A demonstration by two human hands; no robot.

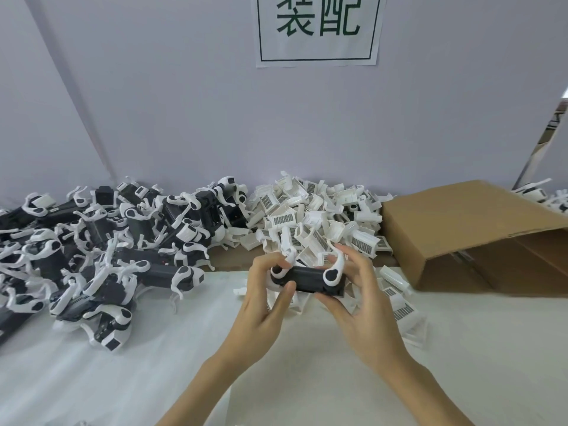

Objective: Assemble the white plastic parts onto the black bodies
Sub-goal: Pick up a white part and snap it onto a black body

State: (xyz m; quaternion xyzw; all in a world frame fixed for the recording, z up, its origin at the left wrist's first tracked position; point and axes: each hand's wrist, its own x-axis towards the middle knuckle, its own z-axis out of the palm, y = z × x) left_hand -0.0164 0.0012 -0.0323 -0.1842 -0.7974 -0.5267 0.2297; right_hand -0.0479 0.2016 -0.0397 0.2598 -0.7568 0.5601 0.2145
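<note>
Both forearms reach up from the bottom edge of the view and converge over the white table (153, 379), the hands meeting just in front of the loose heap of parts. Between them the person holds one black body (307, 279), lying crosswise and raised a little off the table surface. The left hand (264, 302) grasps the body's left end: its thumb lies along the near side, pointing up toward the body, while the curled fingers wrap over the top at a white curved piece (281, 269) already seated on that end. The right hand (359, 290) grasps the right end in a mirrored pose, thumb tucked under the near lower edge and fingers arched over the far side, the index finger raised and bent above a second white curved piece (333, 272) that stands up from the body. Both wrists are bent slightly inward, palms turned toward each other. Directly behind the hands lies the pile of white plastic parts (316, 216), many with gridded faces, spreading along the wall (184, 103) and spilling forward past the right hand. To the left sits a large tangled pile of assembled black-and-white units (101, 241). To the right an open cardboard box (476, 235) lies on its side, and a paper sign (318, 29) with green characters hangs on the wall above.
</note>
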